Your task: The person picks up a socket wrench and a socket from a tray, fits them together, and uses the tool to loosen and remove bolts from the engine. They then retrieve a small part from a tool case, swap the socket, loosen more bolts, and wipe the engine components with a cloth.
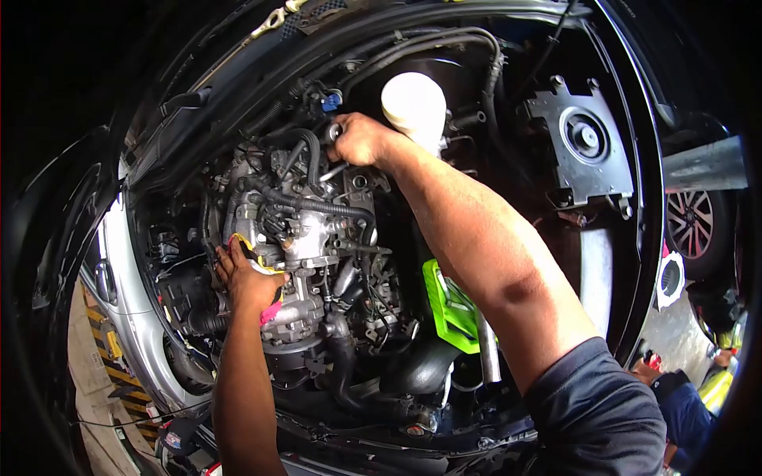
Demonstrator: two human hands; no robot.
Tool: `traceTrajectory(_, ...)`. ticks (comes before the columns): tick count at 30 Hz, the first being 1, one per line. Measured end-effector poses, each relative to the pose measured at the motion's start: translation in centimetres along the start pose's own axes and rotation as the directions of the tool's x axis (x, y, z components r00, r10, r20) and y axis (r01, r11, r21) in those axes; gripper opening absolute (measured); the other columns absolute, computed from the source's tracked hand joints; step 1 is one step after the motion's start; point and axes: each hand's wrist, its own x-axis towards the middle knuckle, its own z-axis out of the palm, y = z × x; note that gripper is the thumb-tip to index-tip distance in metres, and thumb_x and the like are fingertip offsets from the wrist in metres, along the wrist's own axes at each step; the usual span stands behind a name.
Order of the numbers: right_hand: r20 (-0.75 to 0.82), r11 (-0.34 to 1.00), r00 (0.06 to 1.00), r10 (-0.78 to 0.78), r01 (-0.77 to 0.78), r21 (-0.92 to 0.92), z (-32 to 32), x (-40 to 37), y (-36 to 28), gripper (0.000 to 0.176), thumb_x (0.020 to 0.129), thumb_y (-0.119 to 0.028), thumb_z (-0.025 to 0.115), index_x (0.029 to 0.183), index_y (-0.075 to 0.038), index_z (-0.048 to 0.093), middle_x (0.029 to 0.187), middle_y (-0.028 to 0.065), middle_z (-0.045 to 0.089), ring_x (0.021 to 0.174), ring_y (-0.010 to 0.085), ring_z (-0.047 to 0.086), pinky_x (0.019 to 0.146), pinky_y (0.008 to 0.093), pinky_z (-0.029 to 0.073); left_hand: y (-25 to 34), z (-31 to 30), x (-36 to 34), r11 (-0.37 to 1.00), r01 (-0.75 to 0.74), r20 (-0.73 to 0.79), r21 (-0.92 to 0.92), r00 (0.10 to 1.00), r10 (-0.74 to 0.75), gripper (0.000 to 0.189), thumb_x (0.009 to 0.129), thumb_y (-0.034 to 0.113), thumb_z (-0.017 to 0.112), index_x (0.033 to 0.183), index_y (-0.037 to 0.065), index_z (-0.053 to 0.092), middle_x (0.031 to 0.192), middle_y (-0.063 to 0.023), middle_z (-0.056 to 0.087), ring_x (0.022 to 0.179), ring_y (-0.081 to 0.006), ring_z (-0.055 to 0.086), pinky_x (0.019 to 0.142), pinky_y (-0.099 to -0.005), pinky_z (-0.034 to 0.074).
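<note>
The right hand (361, 141) is curled into a fist around a round-ended metal piece (334, 132) at the rear of the exposed engine (309, 238), just below a blue connector (331, 103); the piece's exact kind cannot be told. The left hand (252, 283) lies palm down with fingers spread on the engine's left side, over a yellow-edged item (238, 237) mostly hidden beneath it. A ribbed black hose (317, 205) crosses the engine between the hands. Behind the right wrist stands a white reservoir (411, 101); beneath the forearm, a lime-green tray (433, 301) holds metal tools. Farther right is an alloy wheel (689, 224).
</note>
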Motion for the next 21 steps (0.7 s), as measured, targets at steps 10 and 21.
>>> traceTrajectory(10, 0.068, 0.987, 0.998, 0.011, -0.021, 0.157, 1.6, 1.8, 1.0, 0.036, 0.072, -0.007, 0.078, 0.108, -0.004, 0.071, 0.098, 0.0128, 0.074, 0.093, 0.0252, 0.07, 0.086, 0.0353, 0.054, 0.3, -0.1, -0.2, 0.999, -0.004, -0.021, -0.044, 1.0, 0.003, 0.137, 0.056, 0.026, 0.096, 0.16, 0.012, 0.008, 0.163, -0.0284, 0.008, 0.151, -0.0435, 0.014, 0.125, -0.0462, 0.018)
traceTrajectory(21, 0.103, 0.988, 0.99, -0.093, 0.105, -0.116, 2.5, 4.6, 2.5, 0.032, 0.072, -0.014, 0.075, 0.103, -0.006, 0.072, 0.095, 0.0149, 0.074, 0.089, 0.0285, 0.071, 0.083, 0.0363, 0.055, 0.0, 0.2, -0.3, 0.995, -0.023, -0.052, -0.099, 0.998, 0.018, 0.133, 0.056, 0.021, 0.096, 0.159, 0.014, 0.012, 0.163, -0.0283, 0.009, 0.15, -0.0457, 0.015, 0.124, -0.0483, 0.02)
